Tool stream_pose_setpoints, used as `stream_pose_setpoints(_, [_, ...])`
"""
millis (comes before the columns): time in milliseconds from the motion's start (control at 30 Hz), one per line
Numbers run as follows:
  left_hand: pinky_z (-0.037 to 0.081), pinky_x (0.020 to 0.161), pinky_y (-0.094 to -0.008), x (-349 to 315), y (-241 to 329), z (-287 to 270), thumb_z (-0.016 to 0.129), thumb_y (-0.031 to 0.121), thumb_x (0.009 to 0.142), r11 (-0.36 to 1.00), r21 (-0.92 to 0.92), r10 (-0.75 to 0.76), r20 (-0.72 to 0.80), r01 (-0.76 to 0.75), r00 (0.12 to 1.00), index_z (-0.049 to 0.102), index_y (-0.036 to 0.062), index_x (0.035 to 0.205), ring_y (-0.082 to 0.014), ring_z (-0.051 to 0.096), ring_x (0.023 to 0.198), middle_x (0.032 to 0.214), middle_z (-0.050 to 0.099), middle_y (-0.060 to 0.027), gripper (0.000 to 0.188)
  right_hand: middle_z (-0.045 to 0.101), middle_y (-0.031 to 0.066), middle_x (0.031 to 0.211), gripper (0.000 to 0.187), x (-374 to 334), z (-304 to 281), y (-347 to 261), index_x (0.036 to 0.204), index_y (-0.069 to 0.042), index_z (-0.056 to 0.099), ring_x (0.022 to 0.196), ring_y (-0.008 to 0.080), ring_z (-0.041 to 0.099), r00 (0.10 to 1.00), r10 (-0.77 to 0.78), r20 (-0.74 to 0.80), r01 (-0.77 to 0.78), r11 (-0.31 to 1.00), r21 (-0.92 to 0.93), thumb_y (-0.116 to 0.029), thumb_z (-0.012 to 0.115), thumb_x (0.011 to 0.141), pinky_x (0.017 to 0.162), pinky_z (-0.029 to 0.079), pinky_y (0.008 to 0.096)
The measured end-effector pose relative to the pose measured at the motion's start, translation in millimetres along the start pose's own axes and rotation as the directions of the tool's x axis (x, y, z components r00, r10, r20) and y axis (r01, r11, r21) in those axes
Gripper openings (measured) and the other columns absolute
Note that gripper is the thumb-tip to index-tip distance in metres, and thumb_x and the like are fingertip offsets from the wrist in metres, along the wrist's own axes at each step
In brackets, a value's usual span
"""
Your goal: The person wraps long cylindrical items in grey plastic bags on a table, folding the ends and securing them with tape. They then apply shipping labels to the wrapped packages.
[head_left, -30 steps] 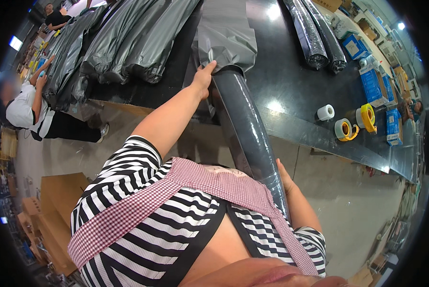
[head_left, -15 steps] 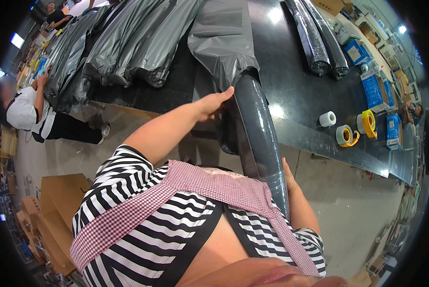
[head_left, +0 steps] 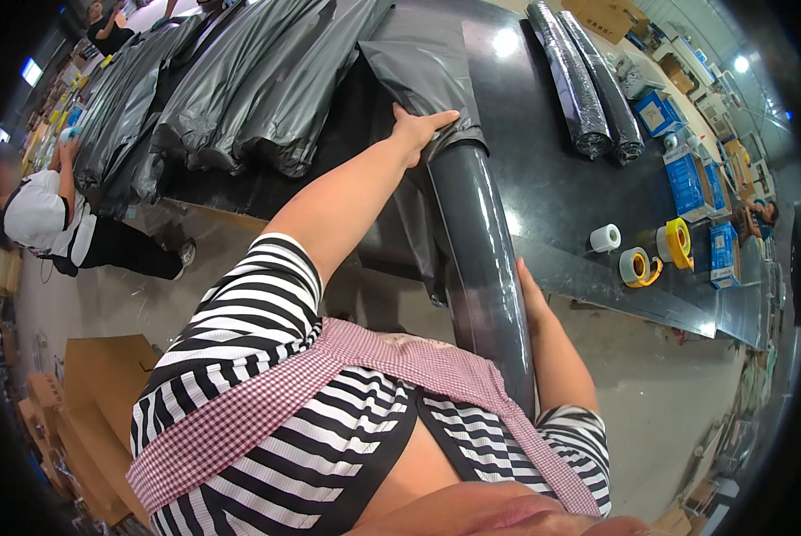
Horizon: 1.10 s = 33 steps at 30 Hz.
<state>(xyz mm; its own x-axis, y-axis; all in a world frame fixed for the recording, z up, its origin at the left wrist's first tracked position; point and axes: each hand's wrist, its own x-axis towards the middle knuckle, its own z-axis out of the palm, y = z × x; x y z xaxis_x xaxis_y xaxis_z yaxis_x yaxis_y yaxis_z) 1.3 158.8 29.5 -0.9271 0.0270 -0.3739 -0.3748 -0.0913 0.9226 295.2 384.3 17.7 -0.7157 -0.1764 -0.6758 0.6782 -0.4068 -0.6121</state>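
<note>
A long, glossy black roll (head_left: pixel 485 250) runs from against my body toward the table, tilted slightly left. Its far end is inside the mouth of a grey plastic bag (head_left: pixel 423 71) that lies on the table. My left hand (head_left: pixel 418 134) grips the bag by its mouth, thumb stretched across the plastic just above the roll; the other fingers are partly hidden. A loose dark flap of plastic hangs left of the roll, below that hand. My right hand (head_left: pixel 533 295) lies along the roll's right side and supports it, most fingers out of sight underneath.
Several grey-bagged rolls (head_left: pixel 284 107) lie at the left on the black table (head_left: pixel 543 188). Two wrapped rolls (head_left: pixel 588 116) lie at the far right. Tape rolls (head_left: pixel 637 266) and blue boxes (head_left: pixel 691 183) stand at right. A co-worker (head_left: pixel 48 214) stands at left; an open carton (head_left: pixel 106 384) sits behind.
My left hand has moved forward and up onto the bag's mouth. The loose flap has dropped away from the roll's left side. My right hand has slid slightly forward along the roll.
</note>
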Motion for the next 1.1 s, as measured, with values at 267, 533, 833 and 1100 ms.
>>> stream_pose_setpoints(267, [0.050,0.095,-0.0580,106,64,-9,0.093,0.031,0.066,0.966,-0.230,0.154,0.131,-0.121,0.979,-0.017,0.0094,0.156,-0.0412,0.050,0.126,0.148,0.036,-0.0296,0.144,0.072,0.0113,0.102,0.058,114,65,-111,0.116,-0.001,0.066,0.083,0.0193,0.070,0.987,-0.161,0.022,0.162,0.982,-0.101,-0.055,0.050,0.100,0.077,0.057,0.0338])
stream_pose_setpoints(533, [0.048,0.098,-0.0555,132,10,-48,0.088,0.050,0.071,0.953,-0.279,0.190,0.245,-0.119,0.951,-0.028,0.0124,0.152,-0.0369,0.045,0.132,0.155,0.029,-0.0246,0.146,0.067,0.0169,0.108,0.061,171,85,-89,0.115,0.007,0.062,0.099,0.0227,0.062,0.855,-0.505,-0.118,0.409,0.796,-0.446,-0.051,0.058,0.096,0.092,0.047,0.0345])
stream_pose_setpoints(833, [0.044,0.103,-0.0404,112,-8,-14,0.079,0.025,0.080,0.952,-0.144,0.285,0.096,-0.270,0.954,0.013,0.0025,0.154,-0.0307,0.049,0.126,0.142,0.044,-0.0238,0.102,0.069,0.0150,0.089,0.051,301,46,-217,0.126,0.006,0.058,0.069,0.0180,0.064,0.634,-0.757,-0.160,0.470,0.541,-0.698,-0.018,0.069,0.083,0.067,0.051,0.0330])
stream_pose_setpoints(1100, [0.048,0.085,-0.0549,105,1,-24,0.044,0.020,0.098,0.426,0.730,0.667,0.145,-0.534,0.731,0.053,0.0010,0.099,-0.0493,0.061,0.095,0.095,0.066,-0.0290,0.021,0.070,0.0205,0.081,0.025,272,48,-212,0.097,0.002,0.069,0.075,0.0337,0.068,0.596,-0.803,0.009,0.282,0.199,-0.939,-0.020,0.058,0.091,0.072,0.051,0.0424])
